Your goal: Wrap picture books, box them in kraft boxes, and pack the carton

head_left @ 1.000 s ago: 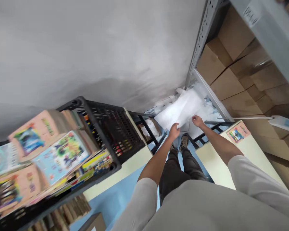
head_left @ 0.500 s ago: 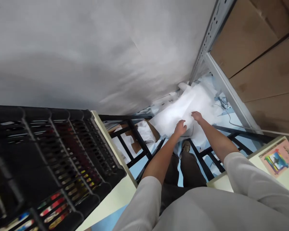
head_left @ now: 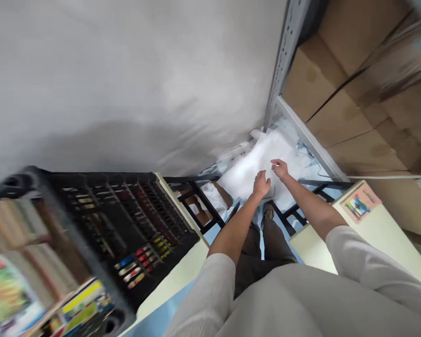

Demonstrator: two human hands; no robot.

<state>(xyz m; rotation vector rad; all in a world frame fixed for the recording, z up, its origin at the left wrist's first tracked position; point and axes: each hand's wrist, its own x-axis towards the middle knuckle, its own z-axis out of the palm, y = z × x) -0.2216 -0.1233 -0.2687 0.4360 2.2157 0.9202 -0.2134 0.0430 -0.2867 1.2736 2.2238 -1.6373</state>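
In the head view my left hand (head_left: 262, 184) is held out low in front of me, its fingers loosely bent and the thumb apart, with nothing visible in it. Close by on the right is my right hand (head_left: 279, 169), its fingers pointing left and a little apart, also holding nothing that I can see. Beyond and below both hands spreads a large white sheet (head_left: 243, 168), soft and slightly creased. Whether either hand touches it, I cannot tell.
At the left a black plastic crate (head_left: 126, 299) of books stands on a pale tabletop (head_left: 177, 276). Another pale tabletop (head_left: 382, 234) at the right bears a pink booklet (head_left: 360, 202). Cardboard boxes (head_left: 351, 121) fill a metal rack (head_left: 301, 126). An open carton (head_left: 224, 194) lies behind black table legs (head_left: 206, 206).
The view has swung left and back, bringing more of the crate and boxes into sight. Both hands stay over the white sheet; the left hand's fingers now point more upward.
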